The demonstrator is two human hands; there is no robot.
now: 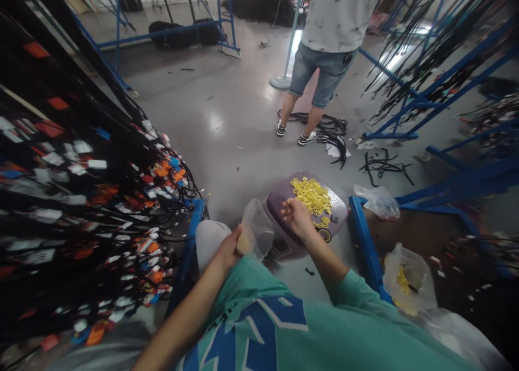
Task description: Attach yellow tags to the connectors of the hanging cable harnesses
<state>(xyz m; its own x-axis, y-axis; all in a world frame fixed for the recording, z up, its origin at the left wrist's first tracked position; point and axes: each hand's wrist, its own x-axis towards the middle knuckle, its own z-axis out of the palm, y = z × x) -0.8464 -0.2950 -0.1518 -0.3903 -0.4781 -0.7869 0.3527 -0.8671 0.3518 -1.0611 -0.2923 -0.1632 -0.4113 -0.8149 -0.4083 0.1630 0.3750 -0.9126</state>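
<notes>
My left hand (232,247) is closed on the edge of a clear plastic bag (259,227), with something yellowish showing through near the fingers. My right hand (299,218) hovers at the near left side of a heap of small yellow plastic pieces (312,194), its fingers curled; whatever lies in them is too small to make out. The heap rests on a purple stool-like stand (279,195) with a dotted top. A smaller cluster of the yellow pieces, a tape roll (325,234) and a small dark part (334,218) lie near its right edge.
Bundled black cables with white and orange connectors (158,171) crowd the left. Blue frames (367,246) stand on the right, with a plastic bag of yellow pieces (405,279) beside them. Ahead, another person (324,73) stands near black cables (334,144) on the floor.
</notes>
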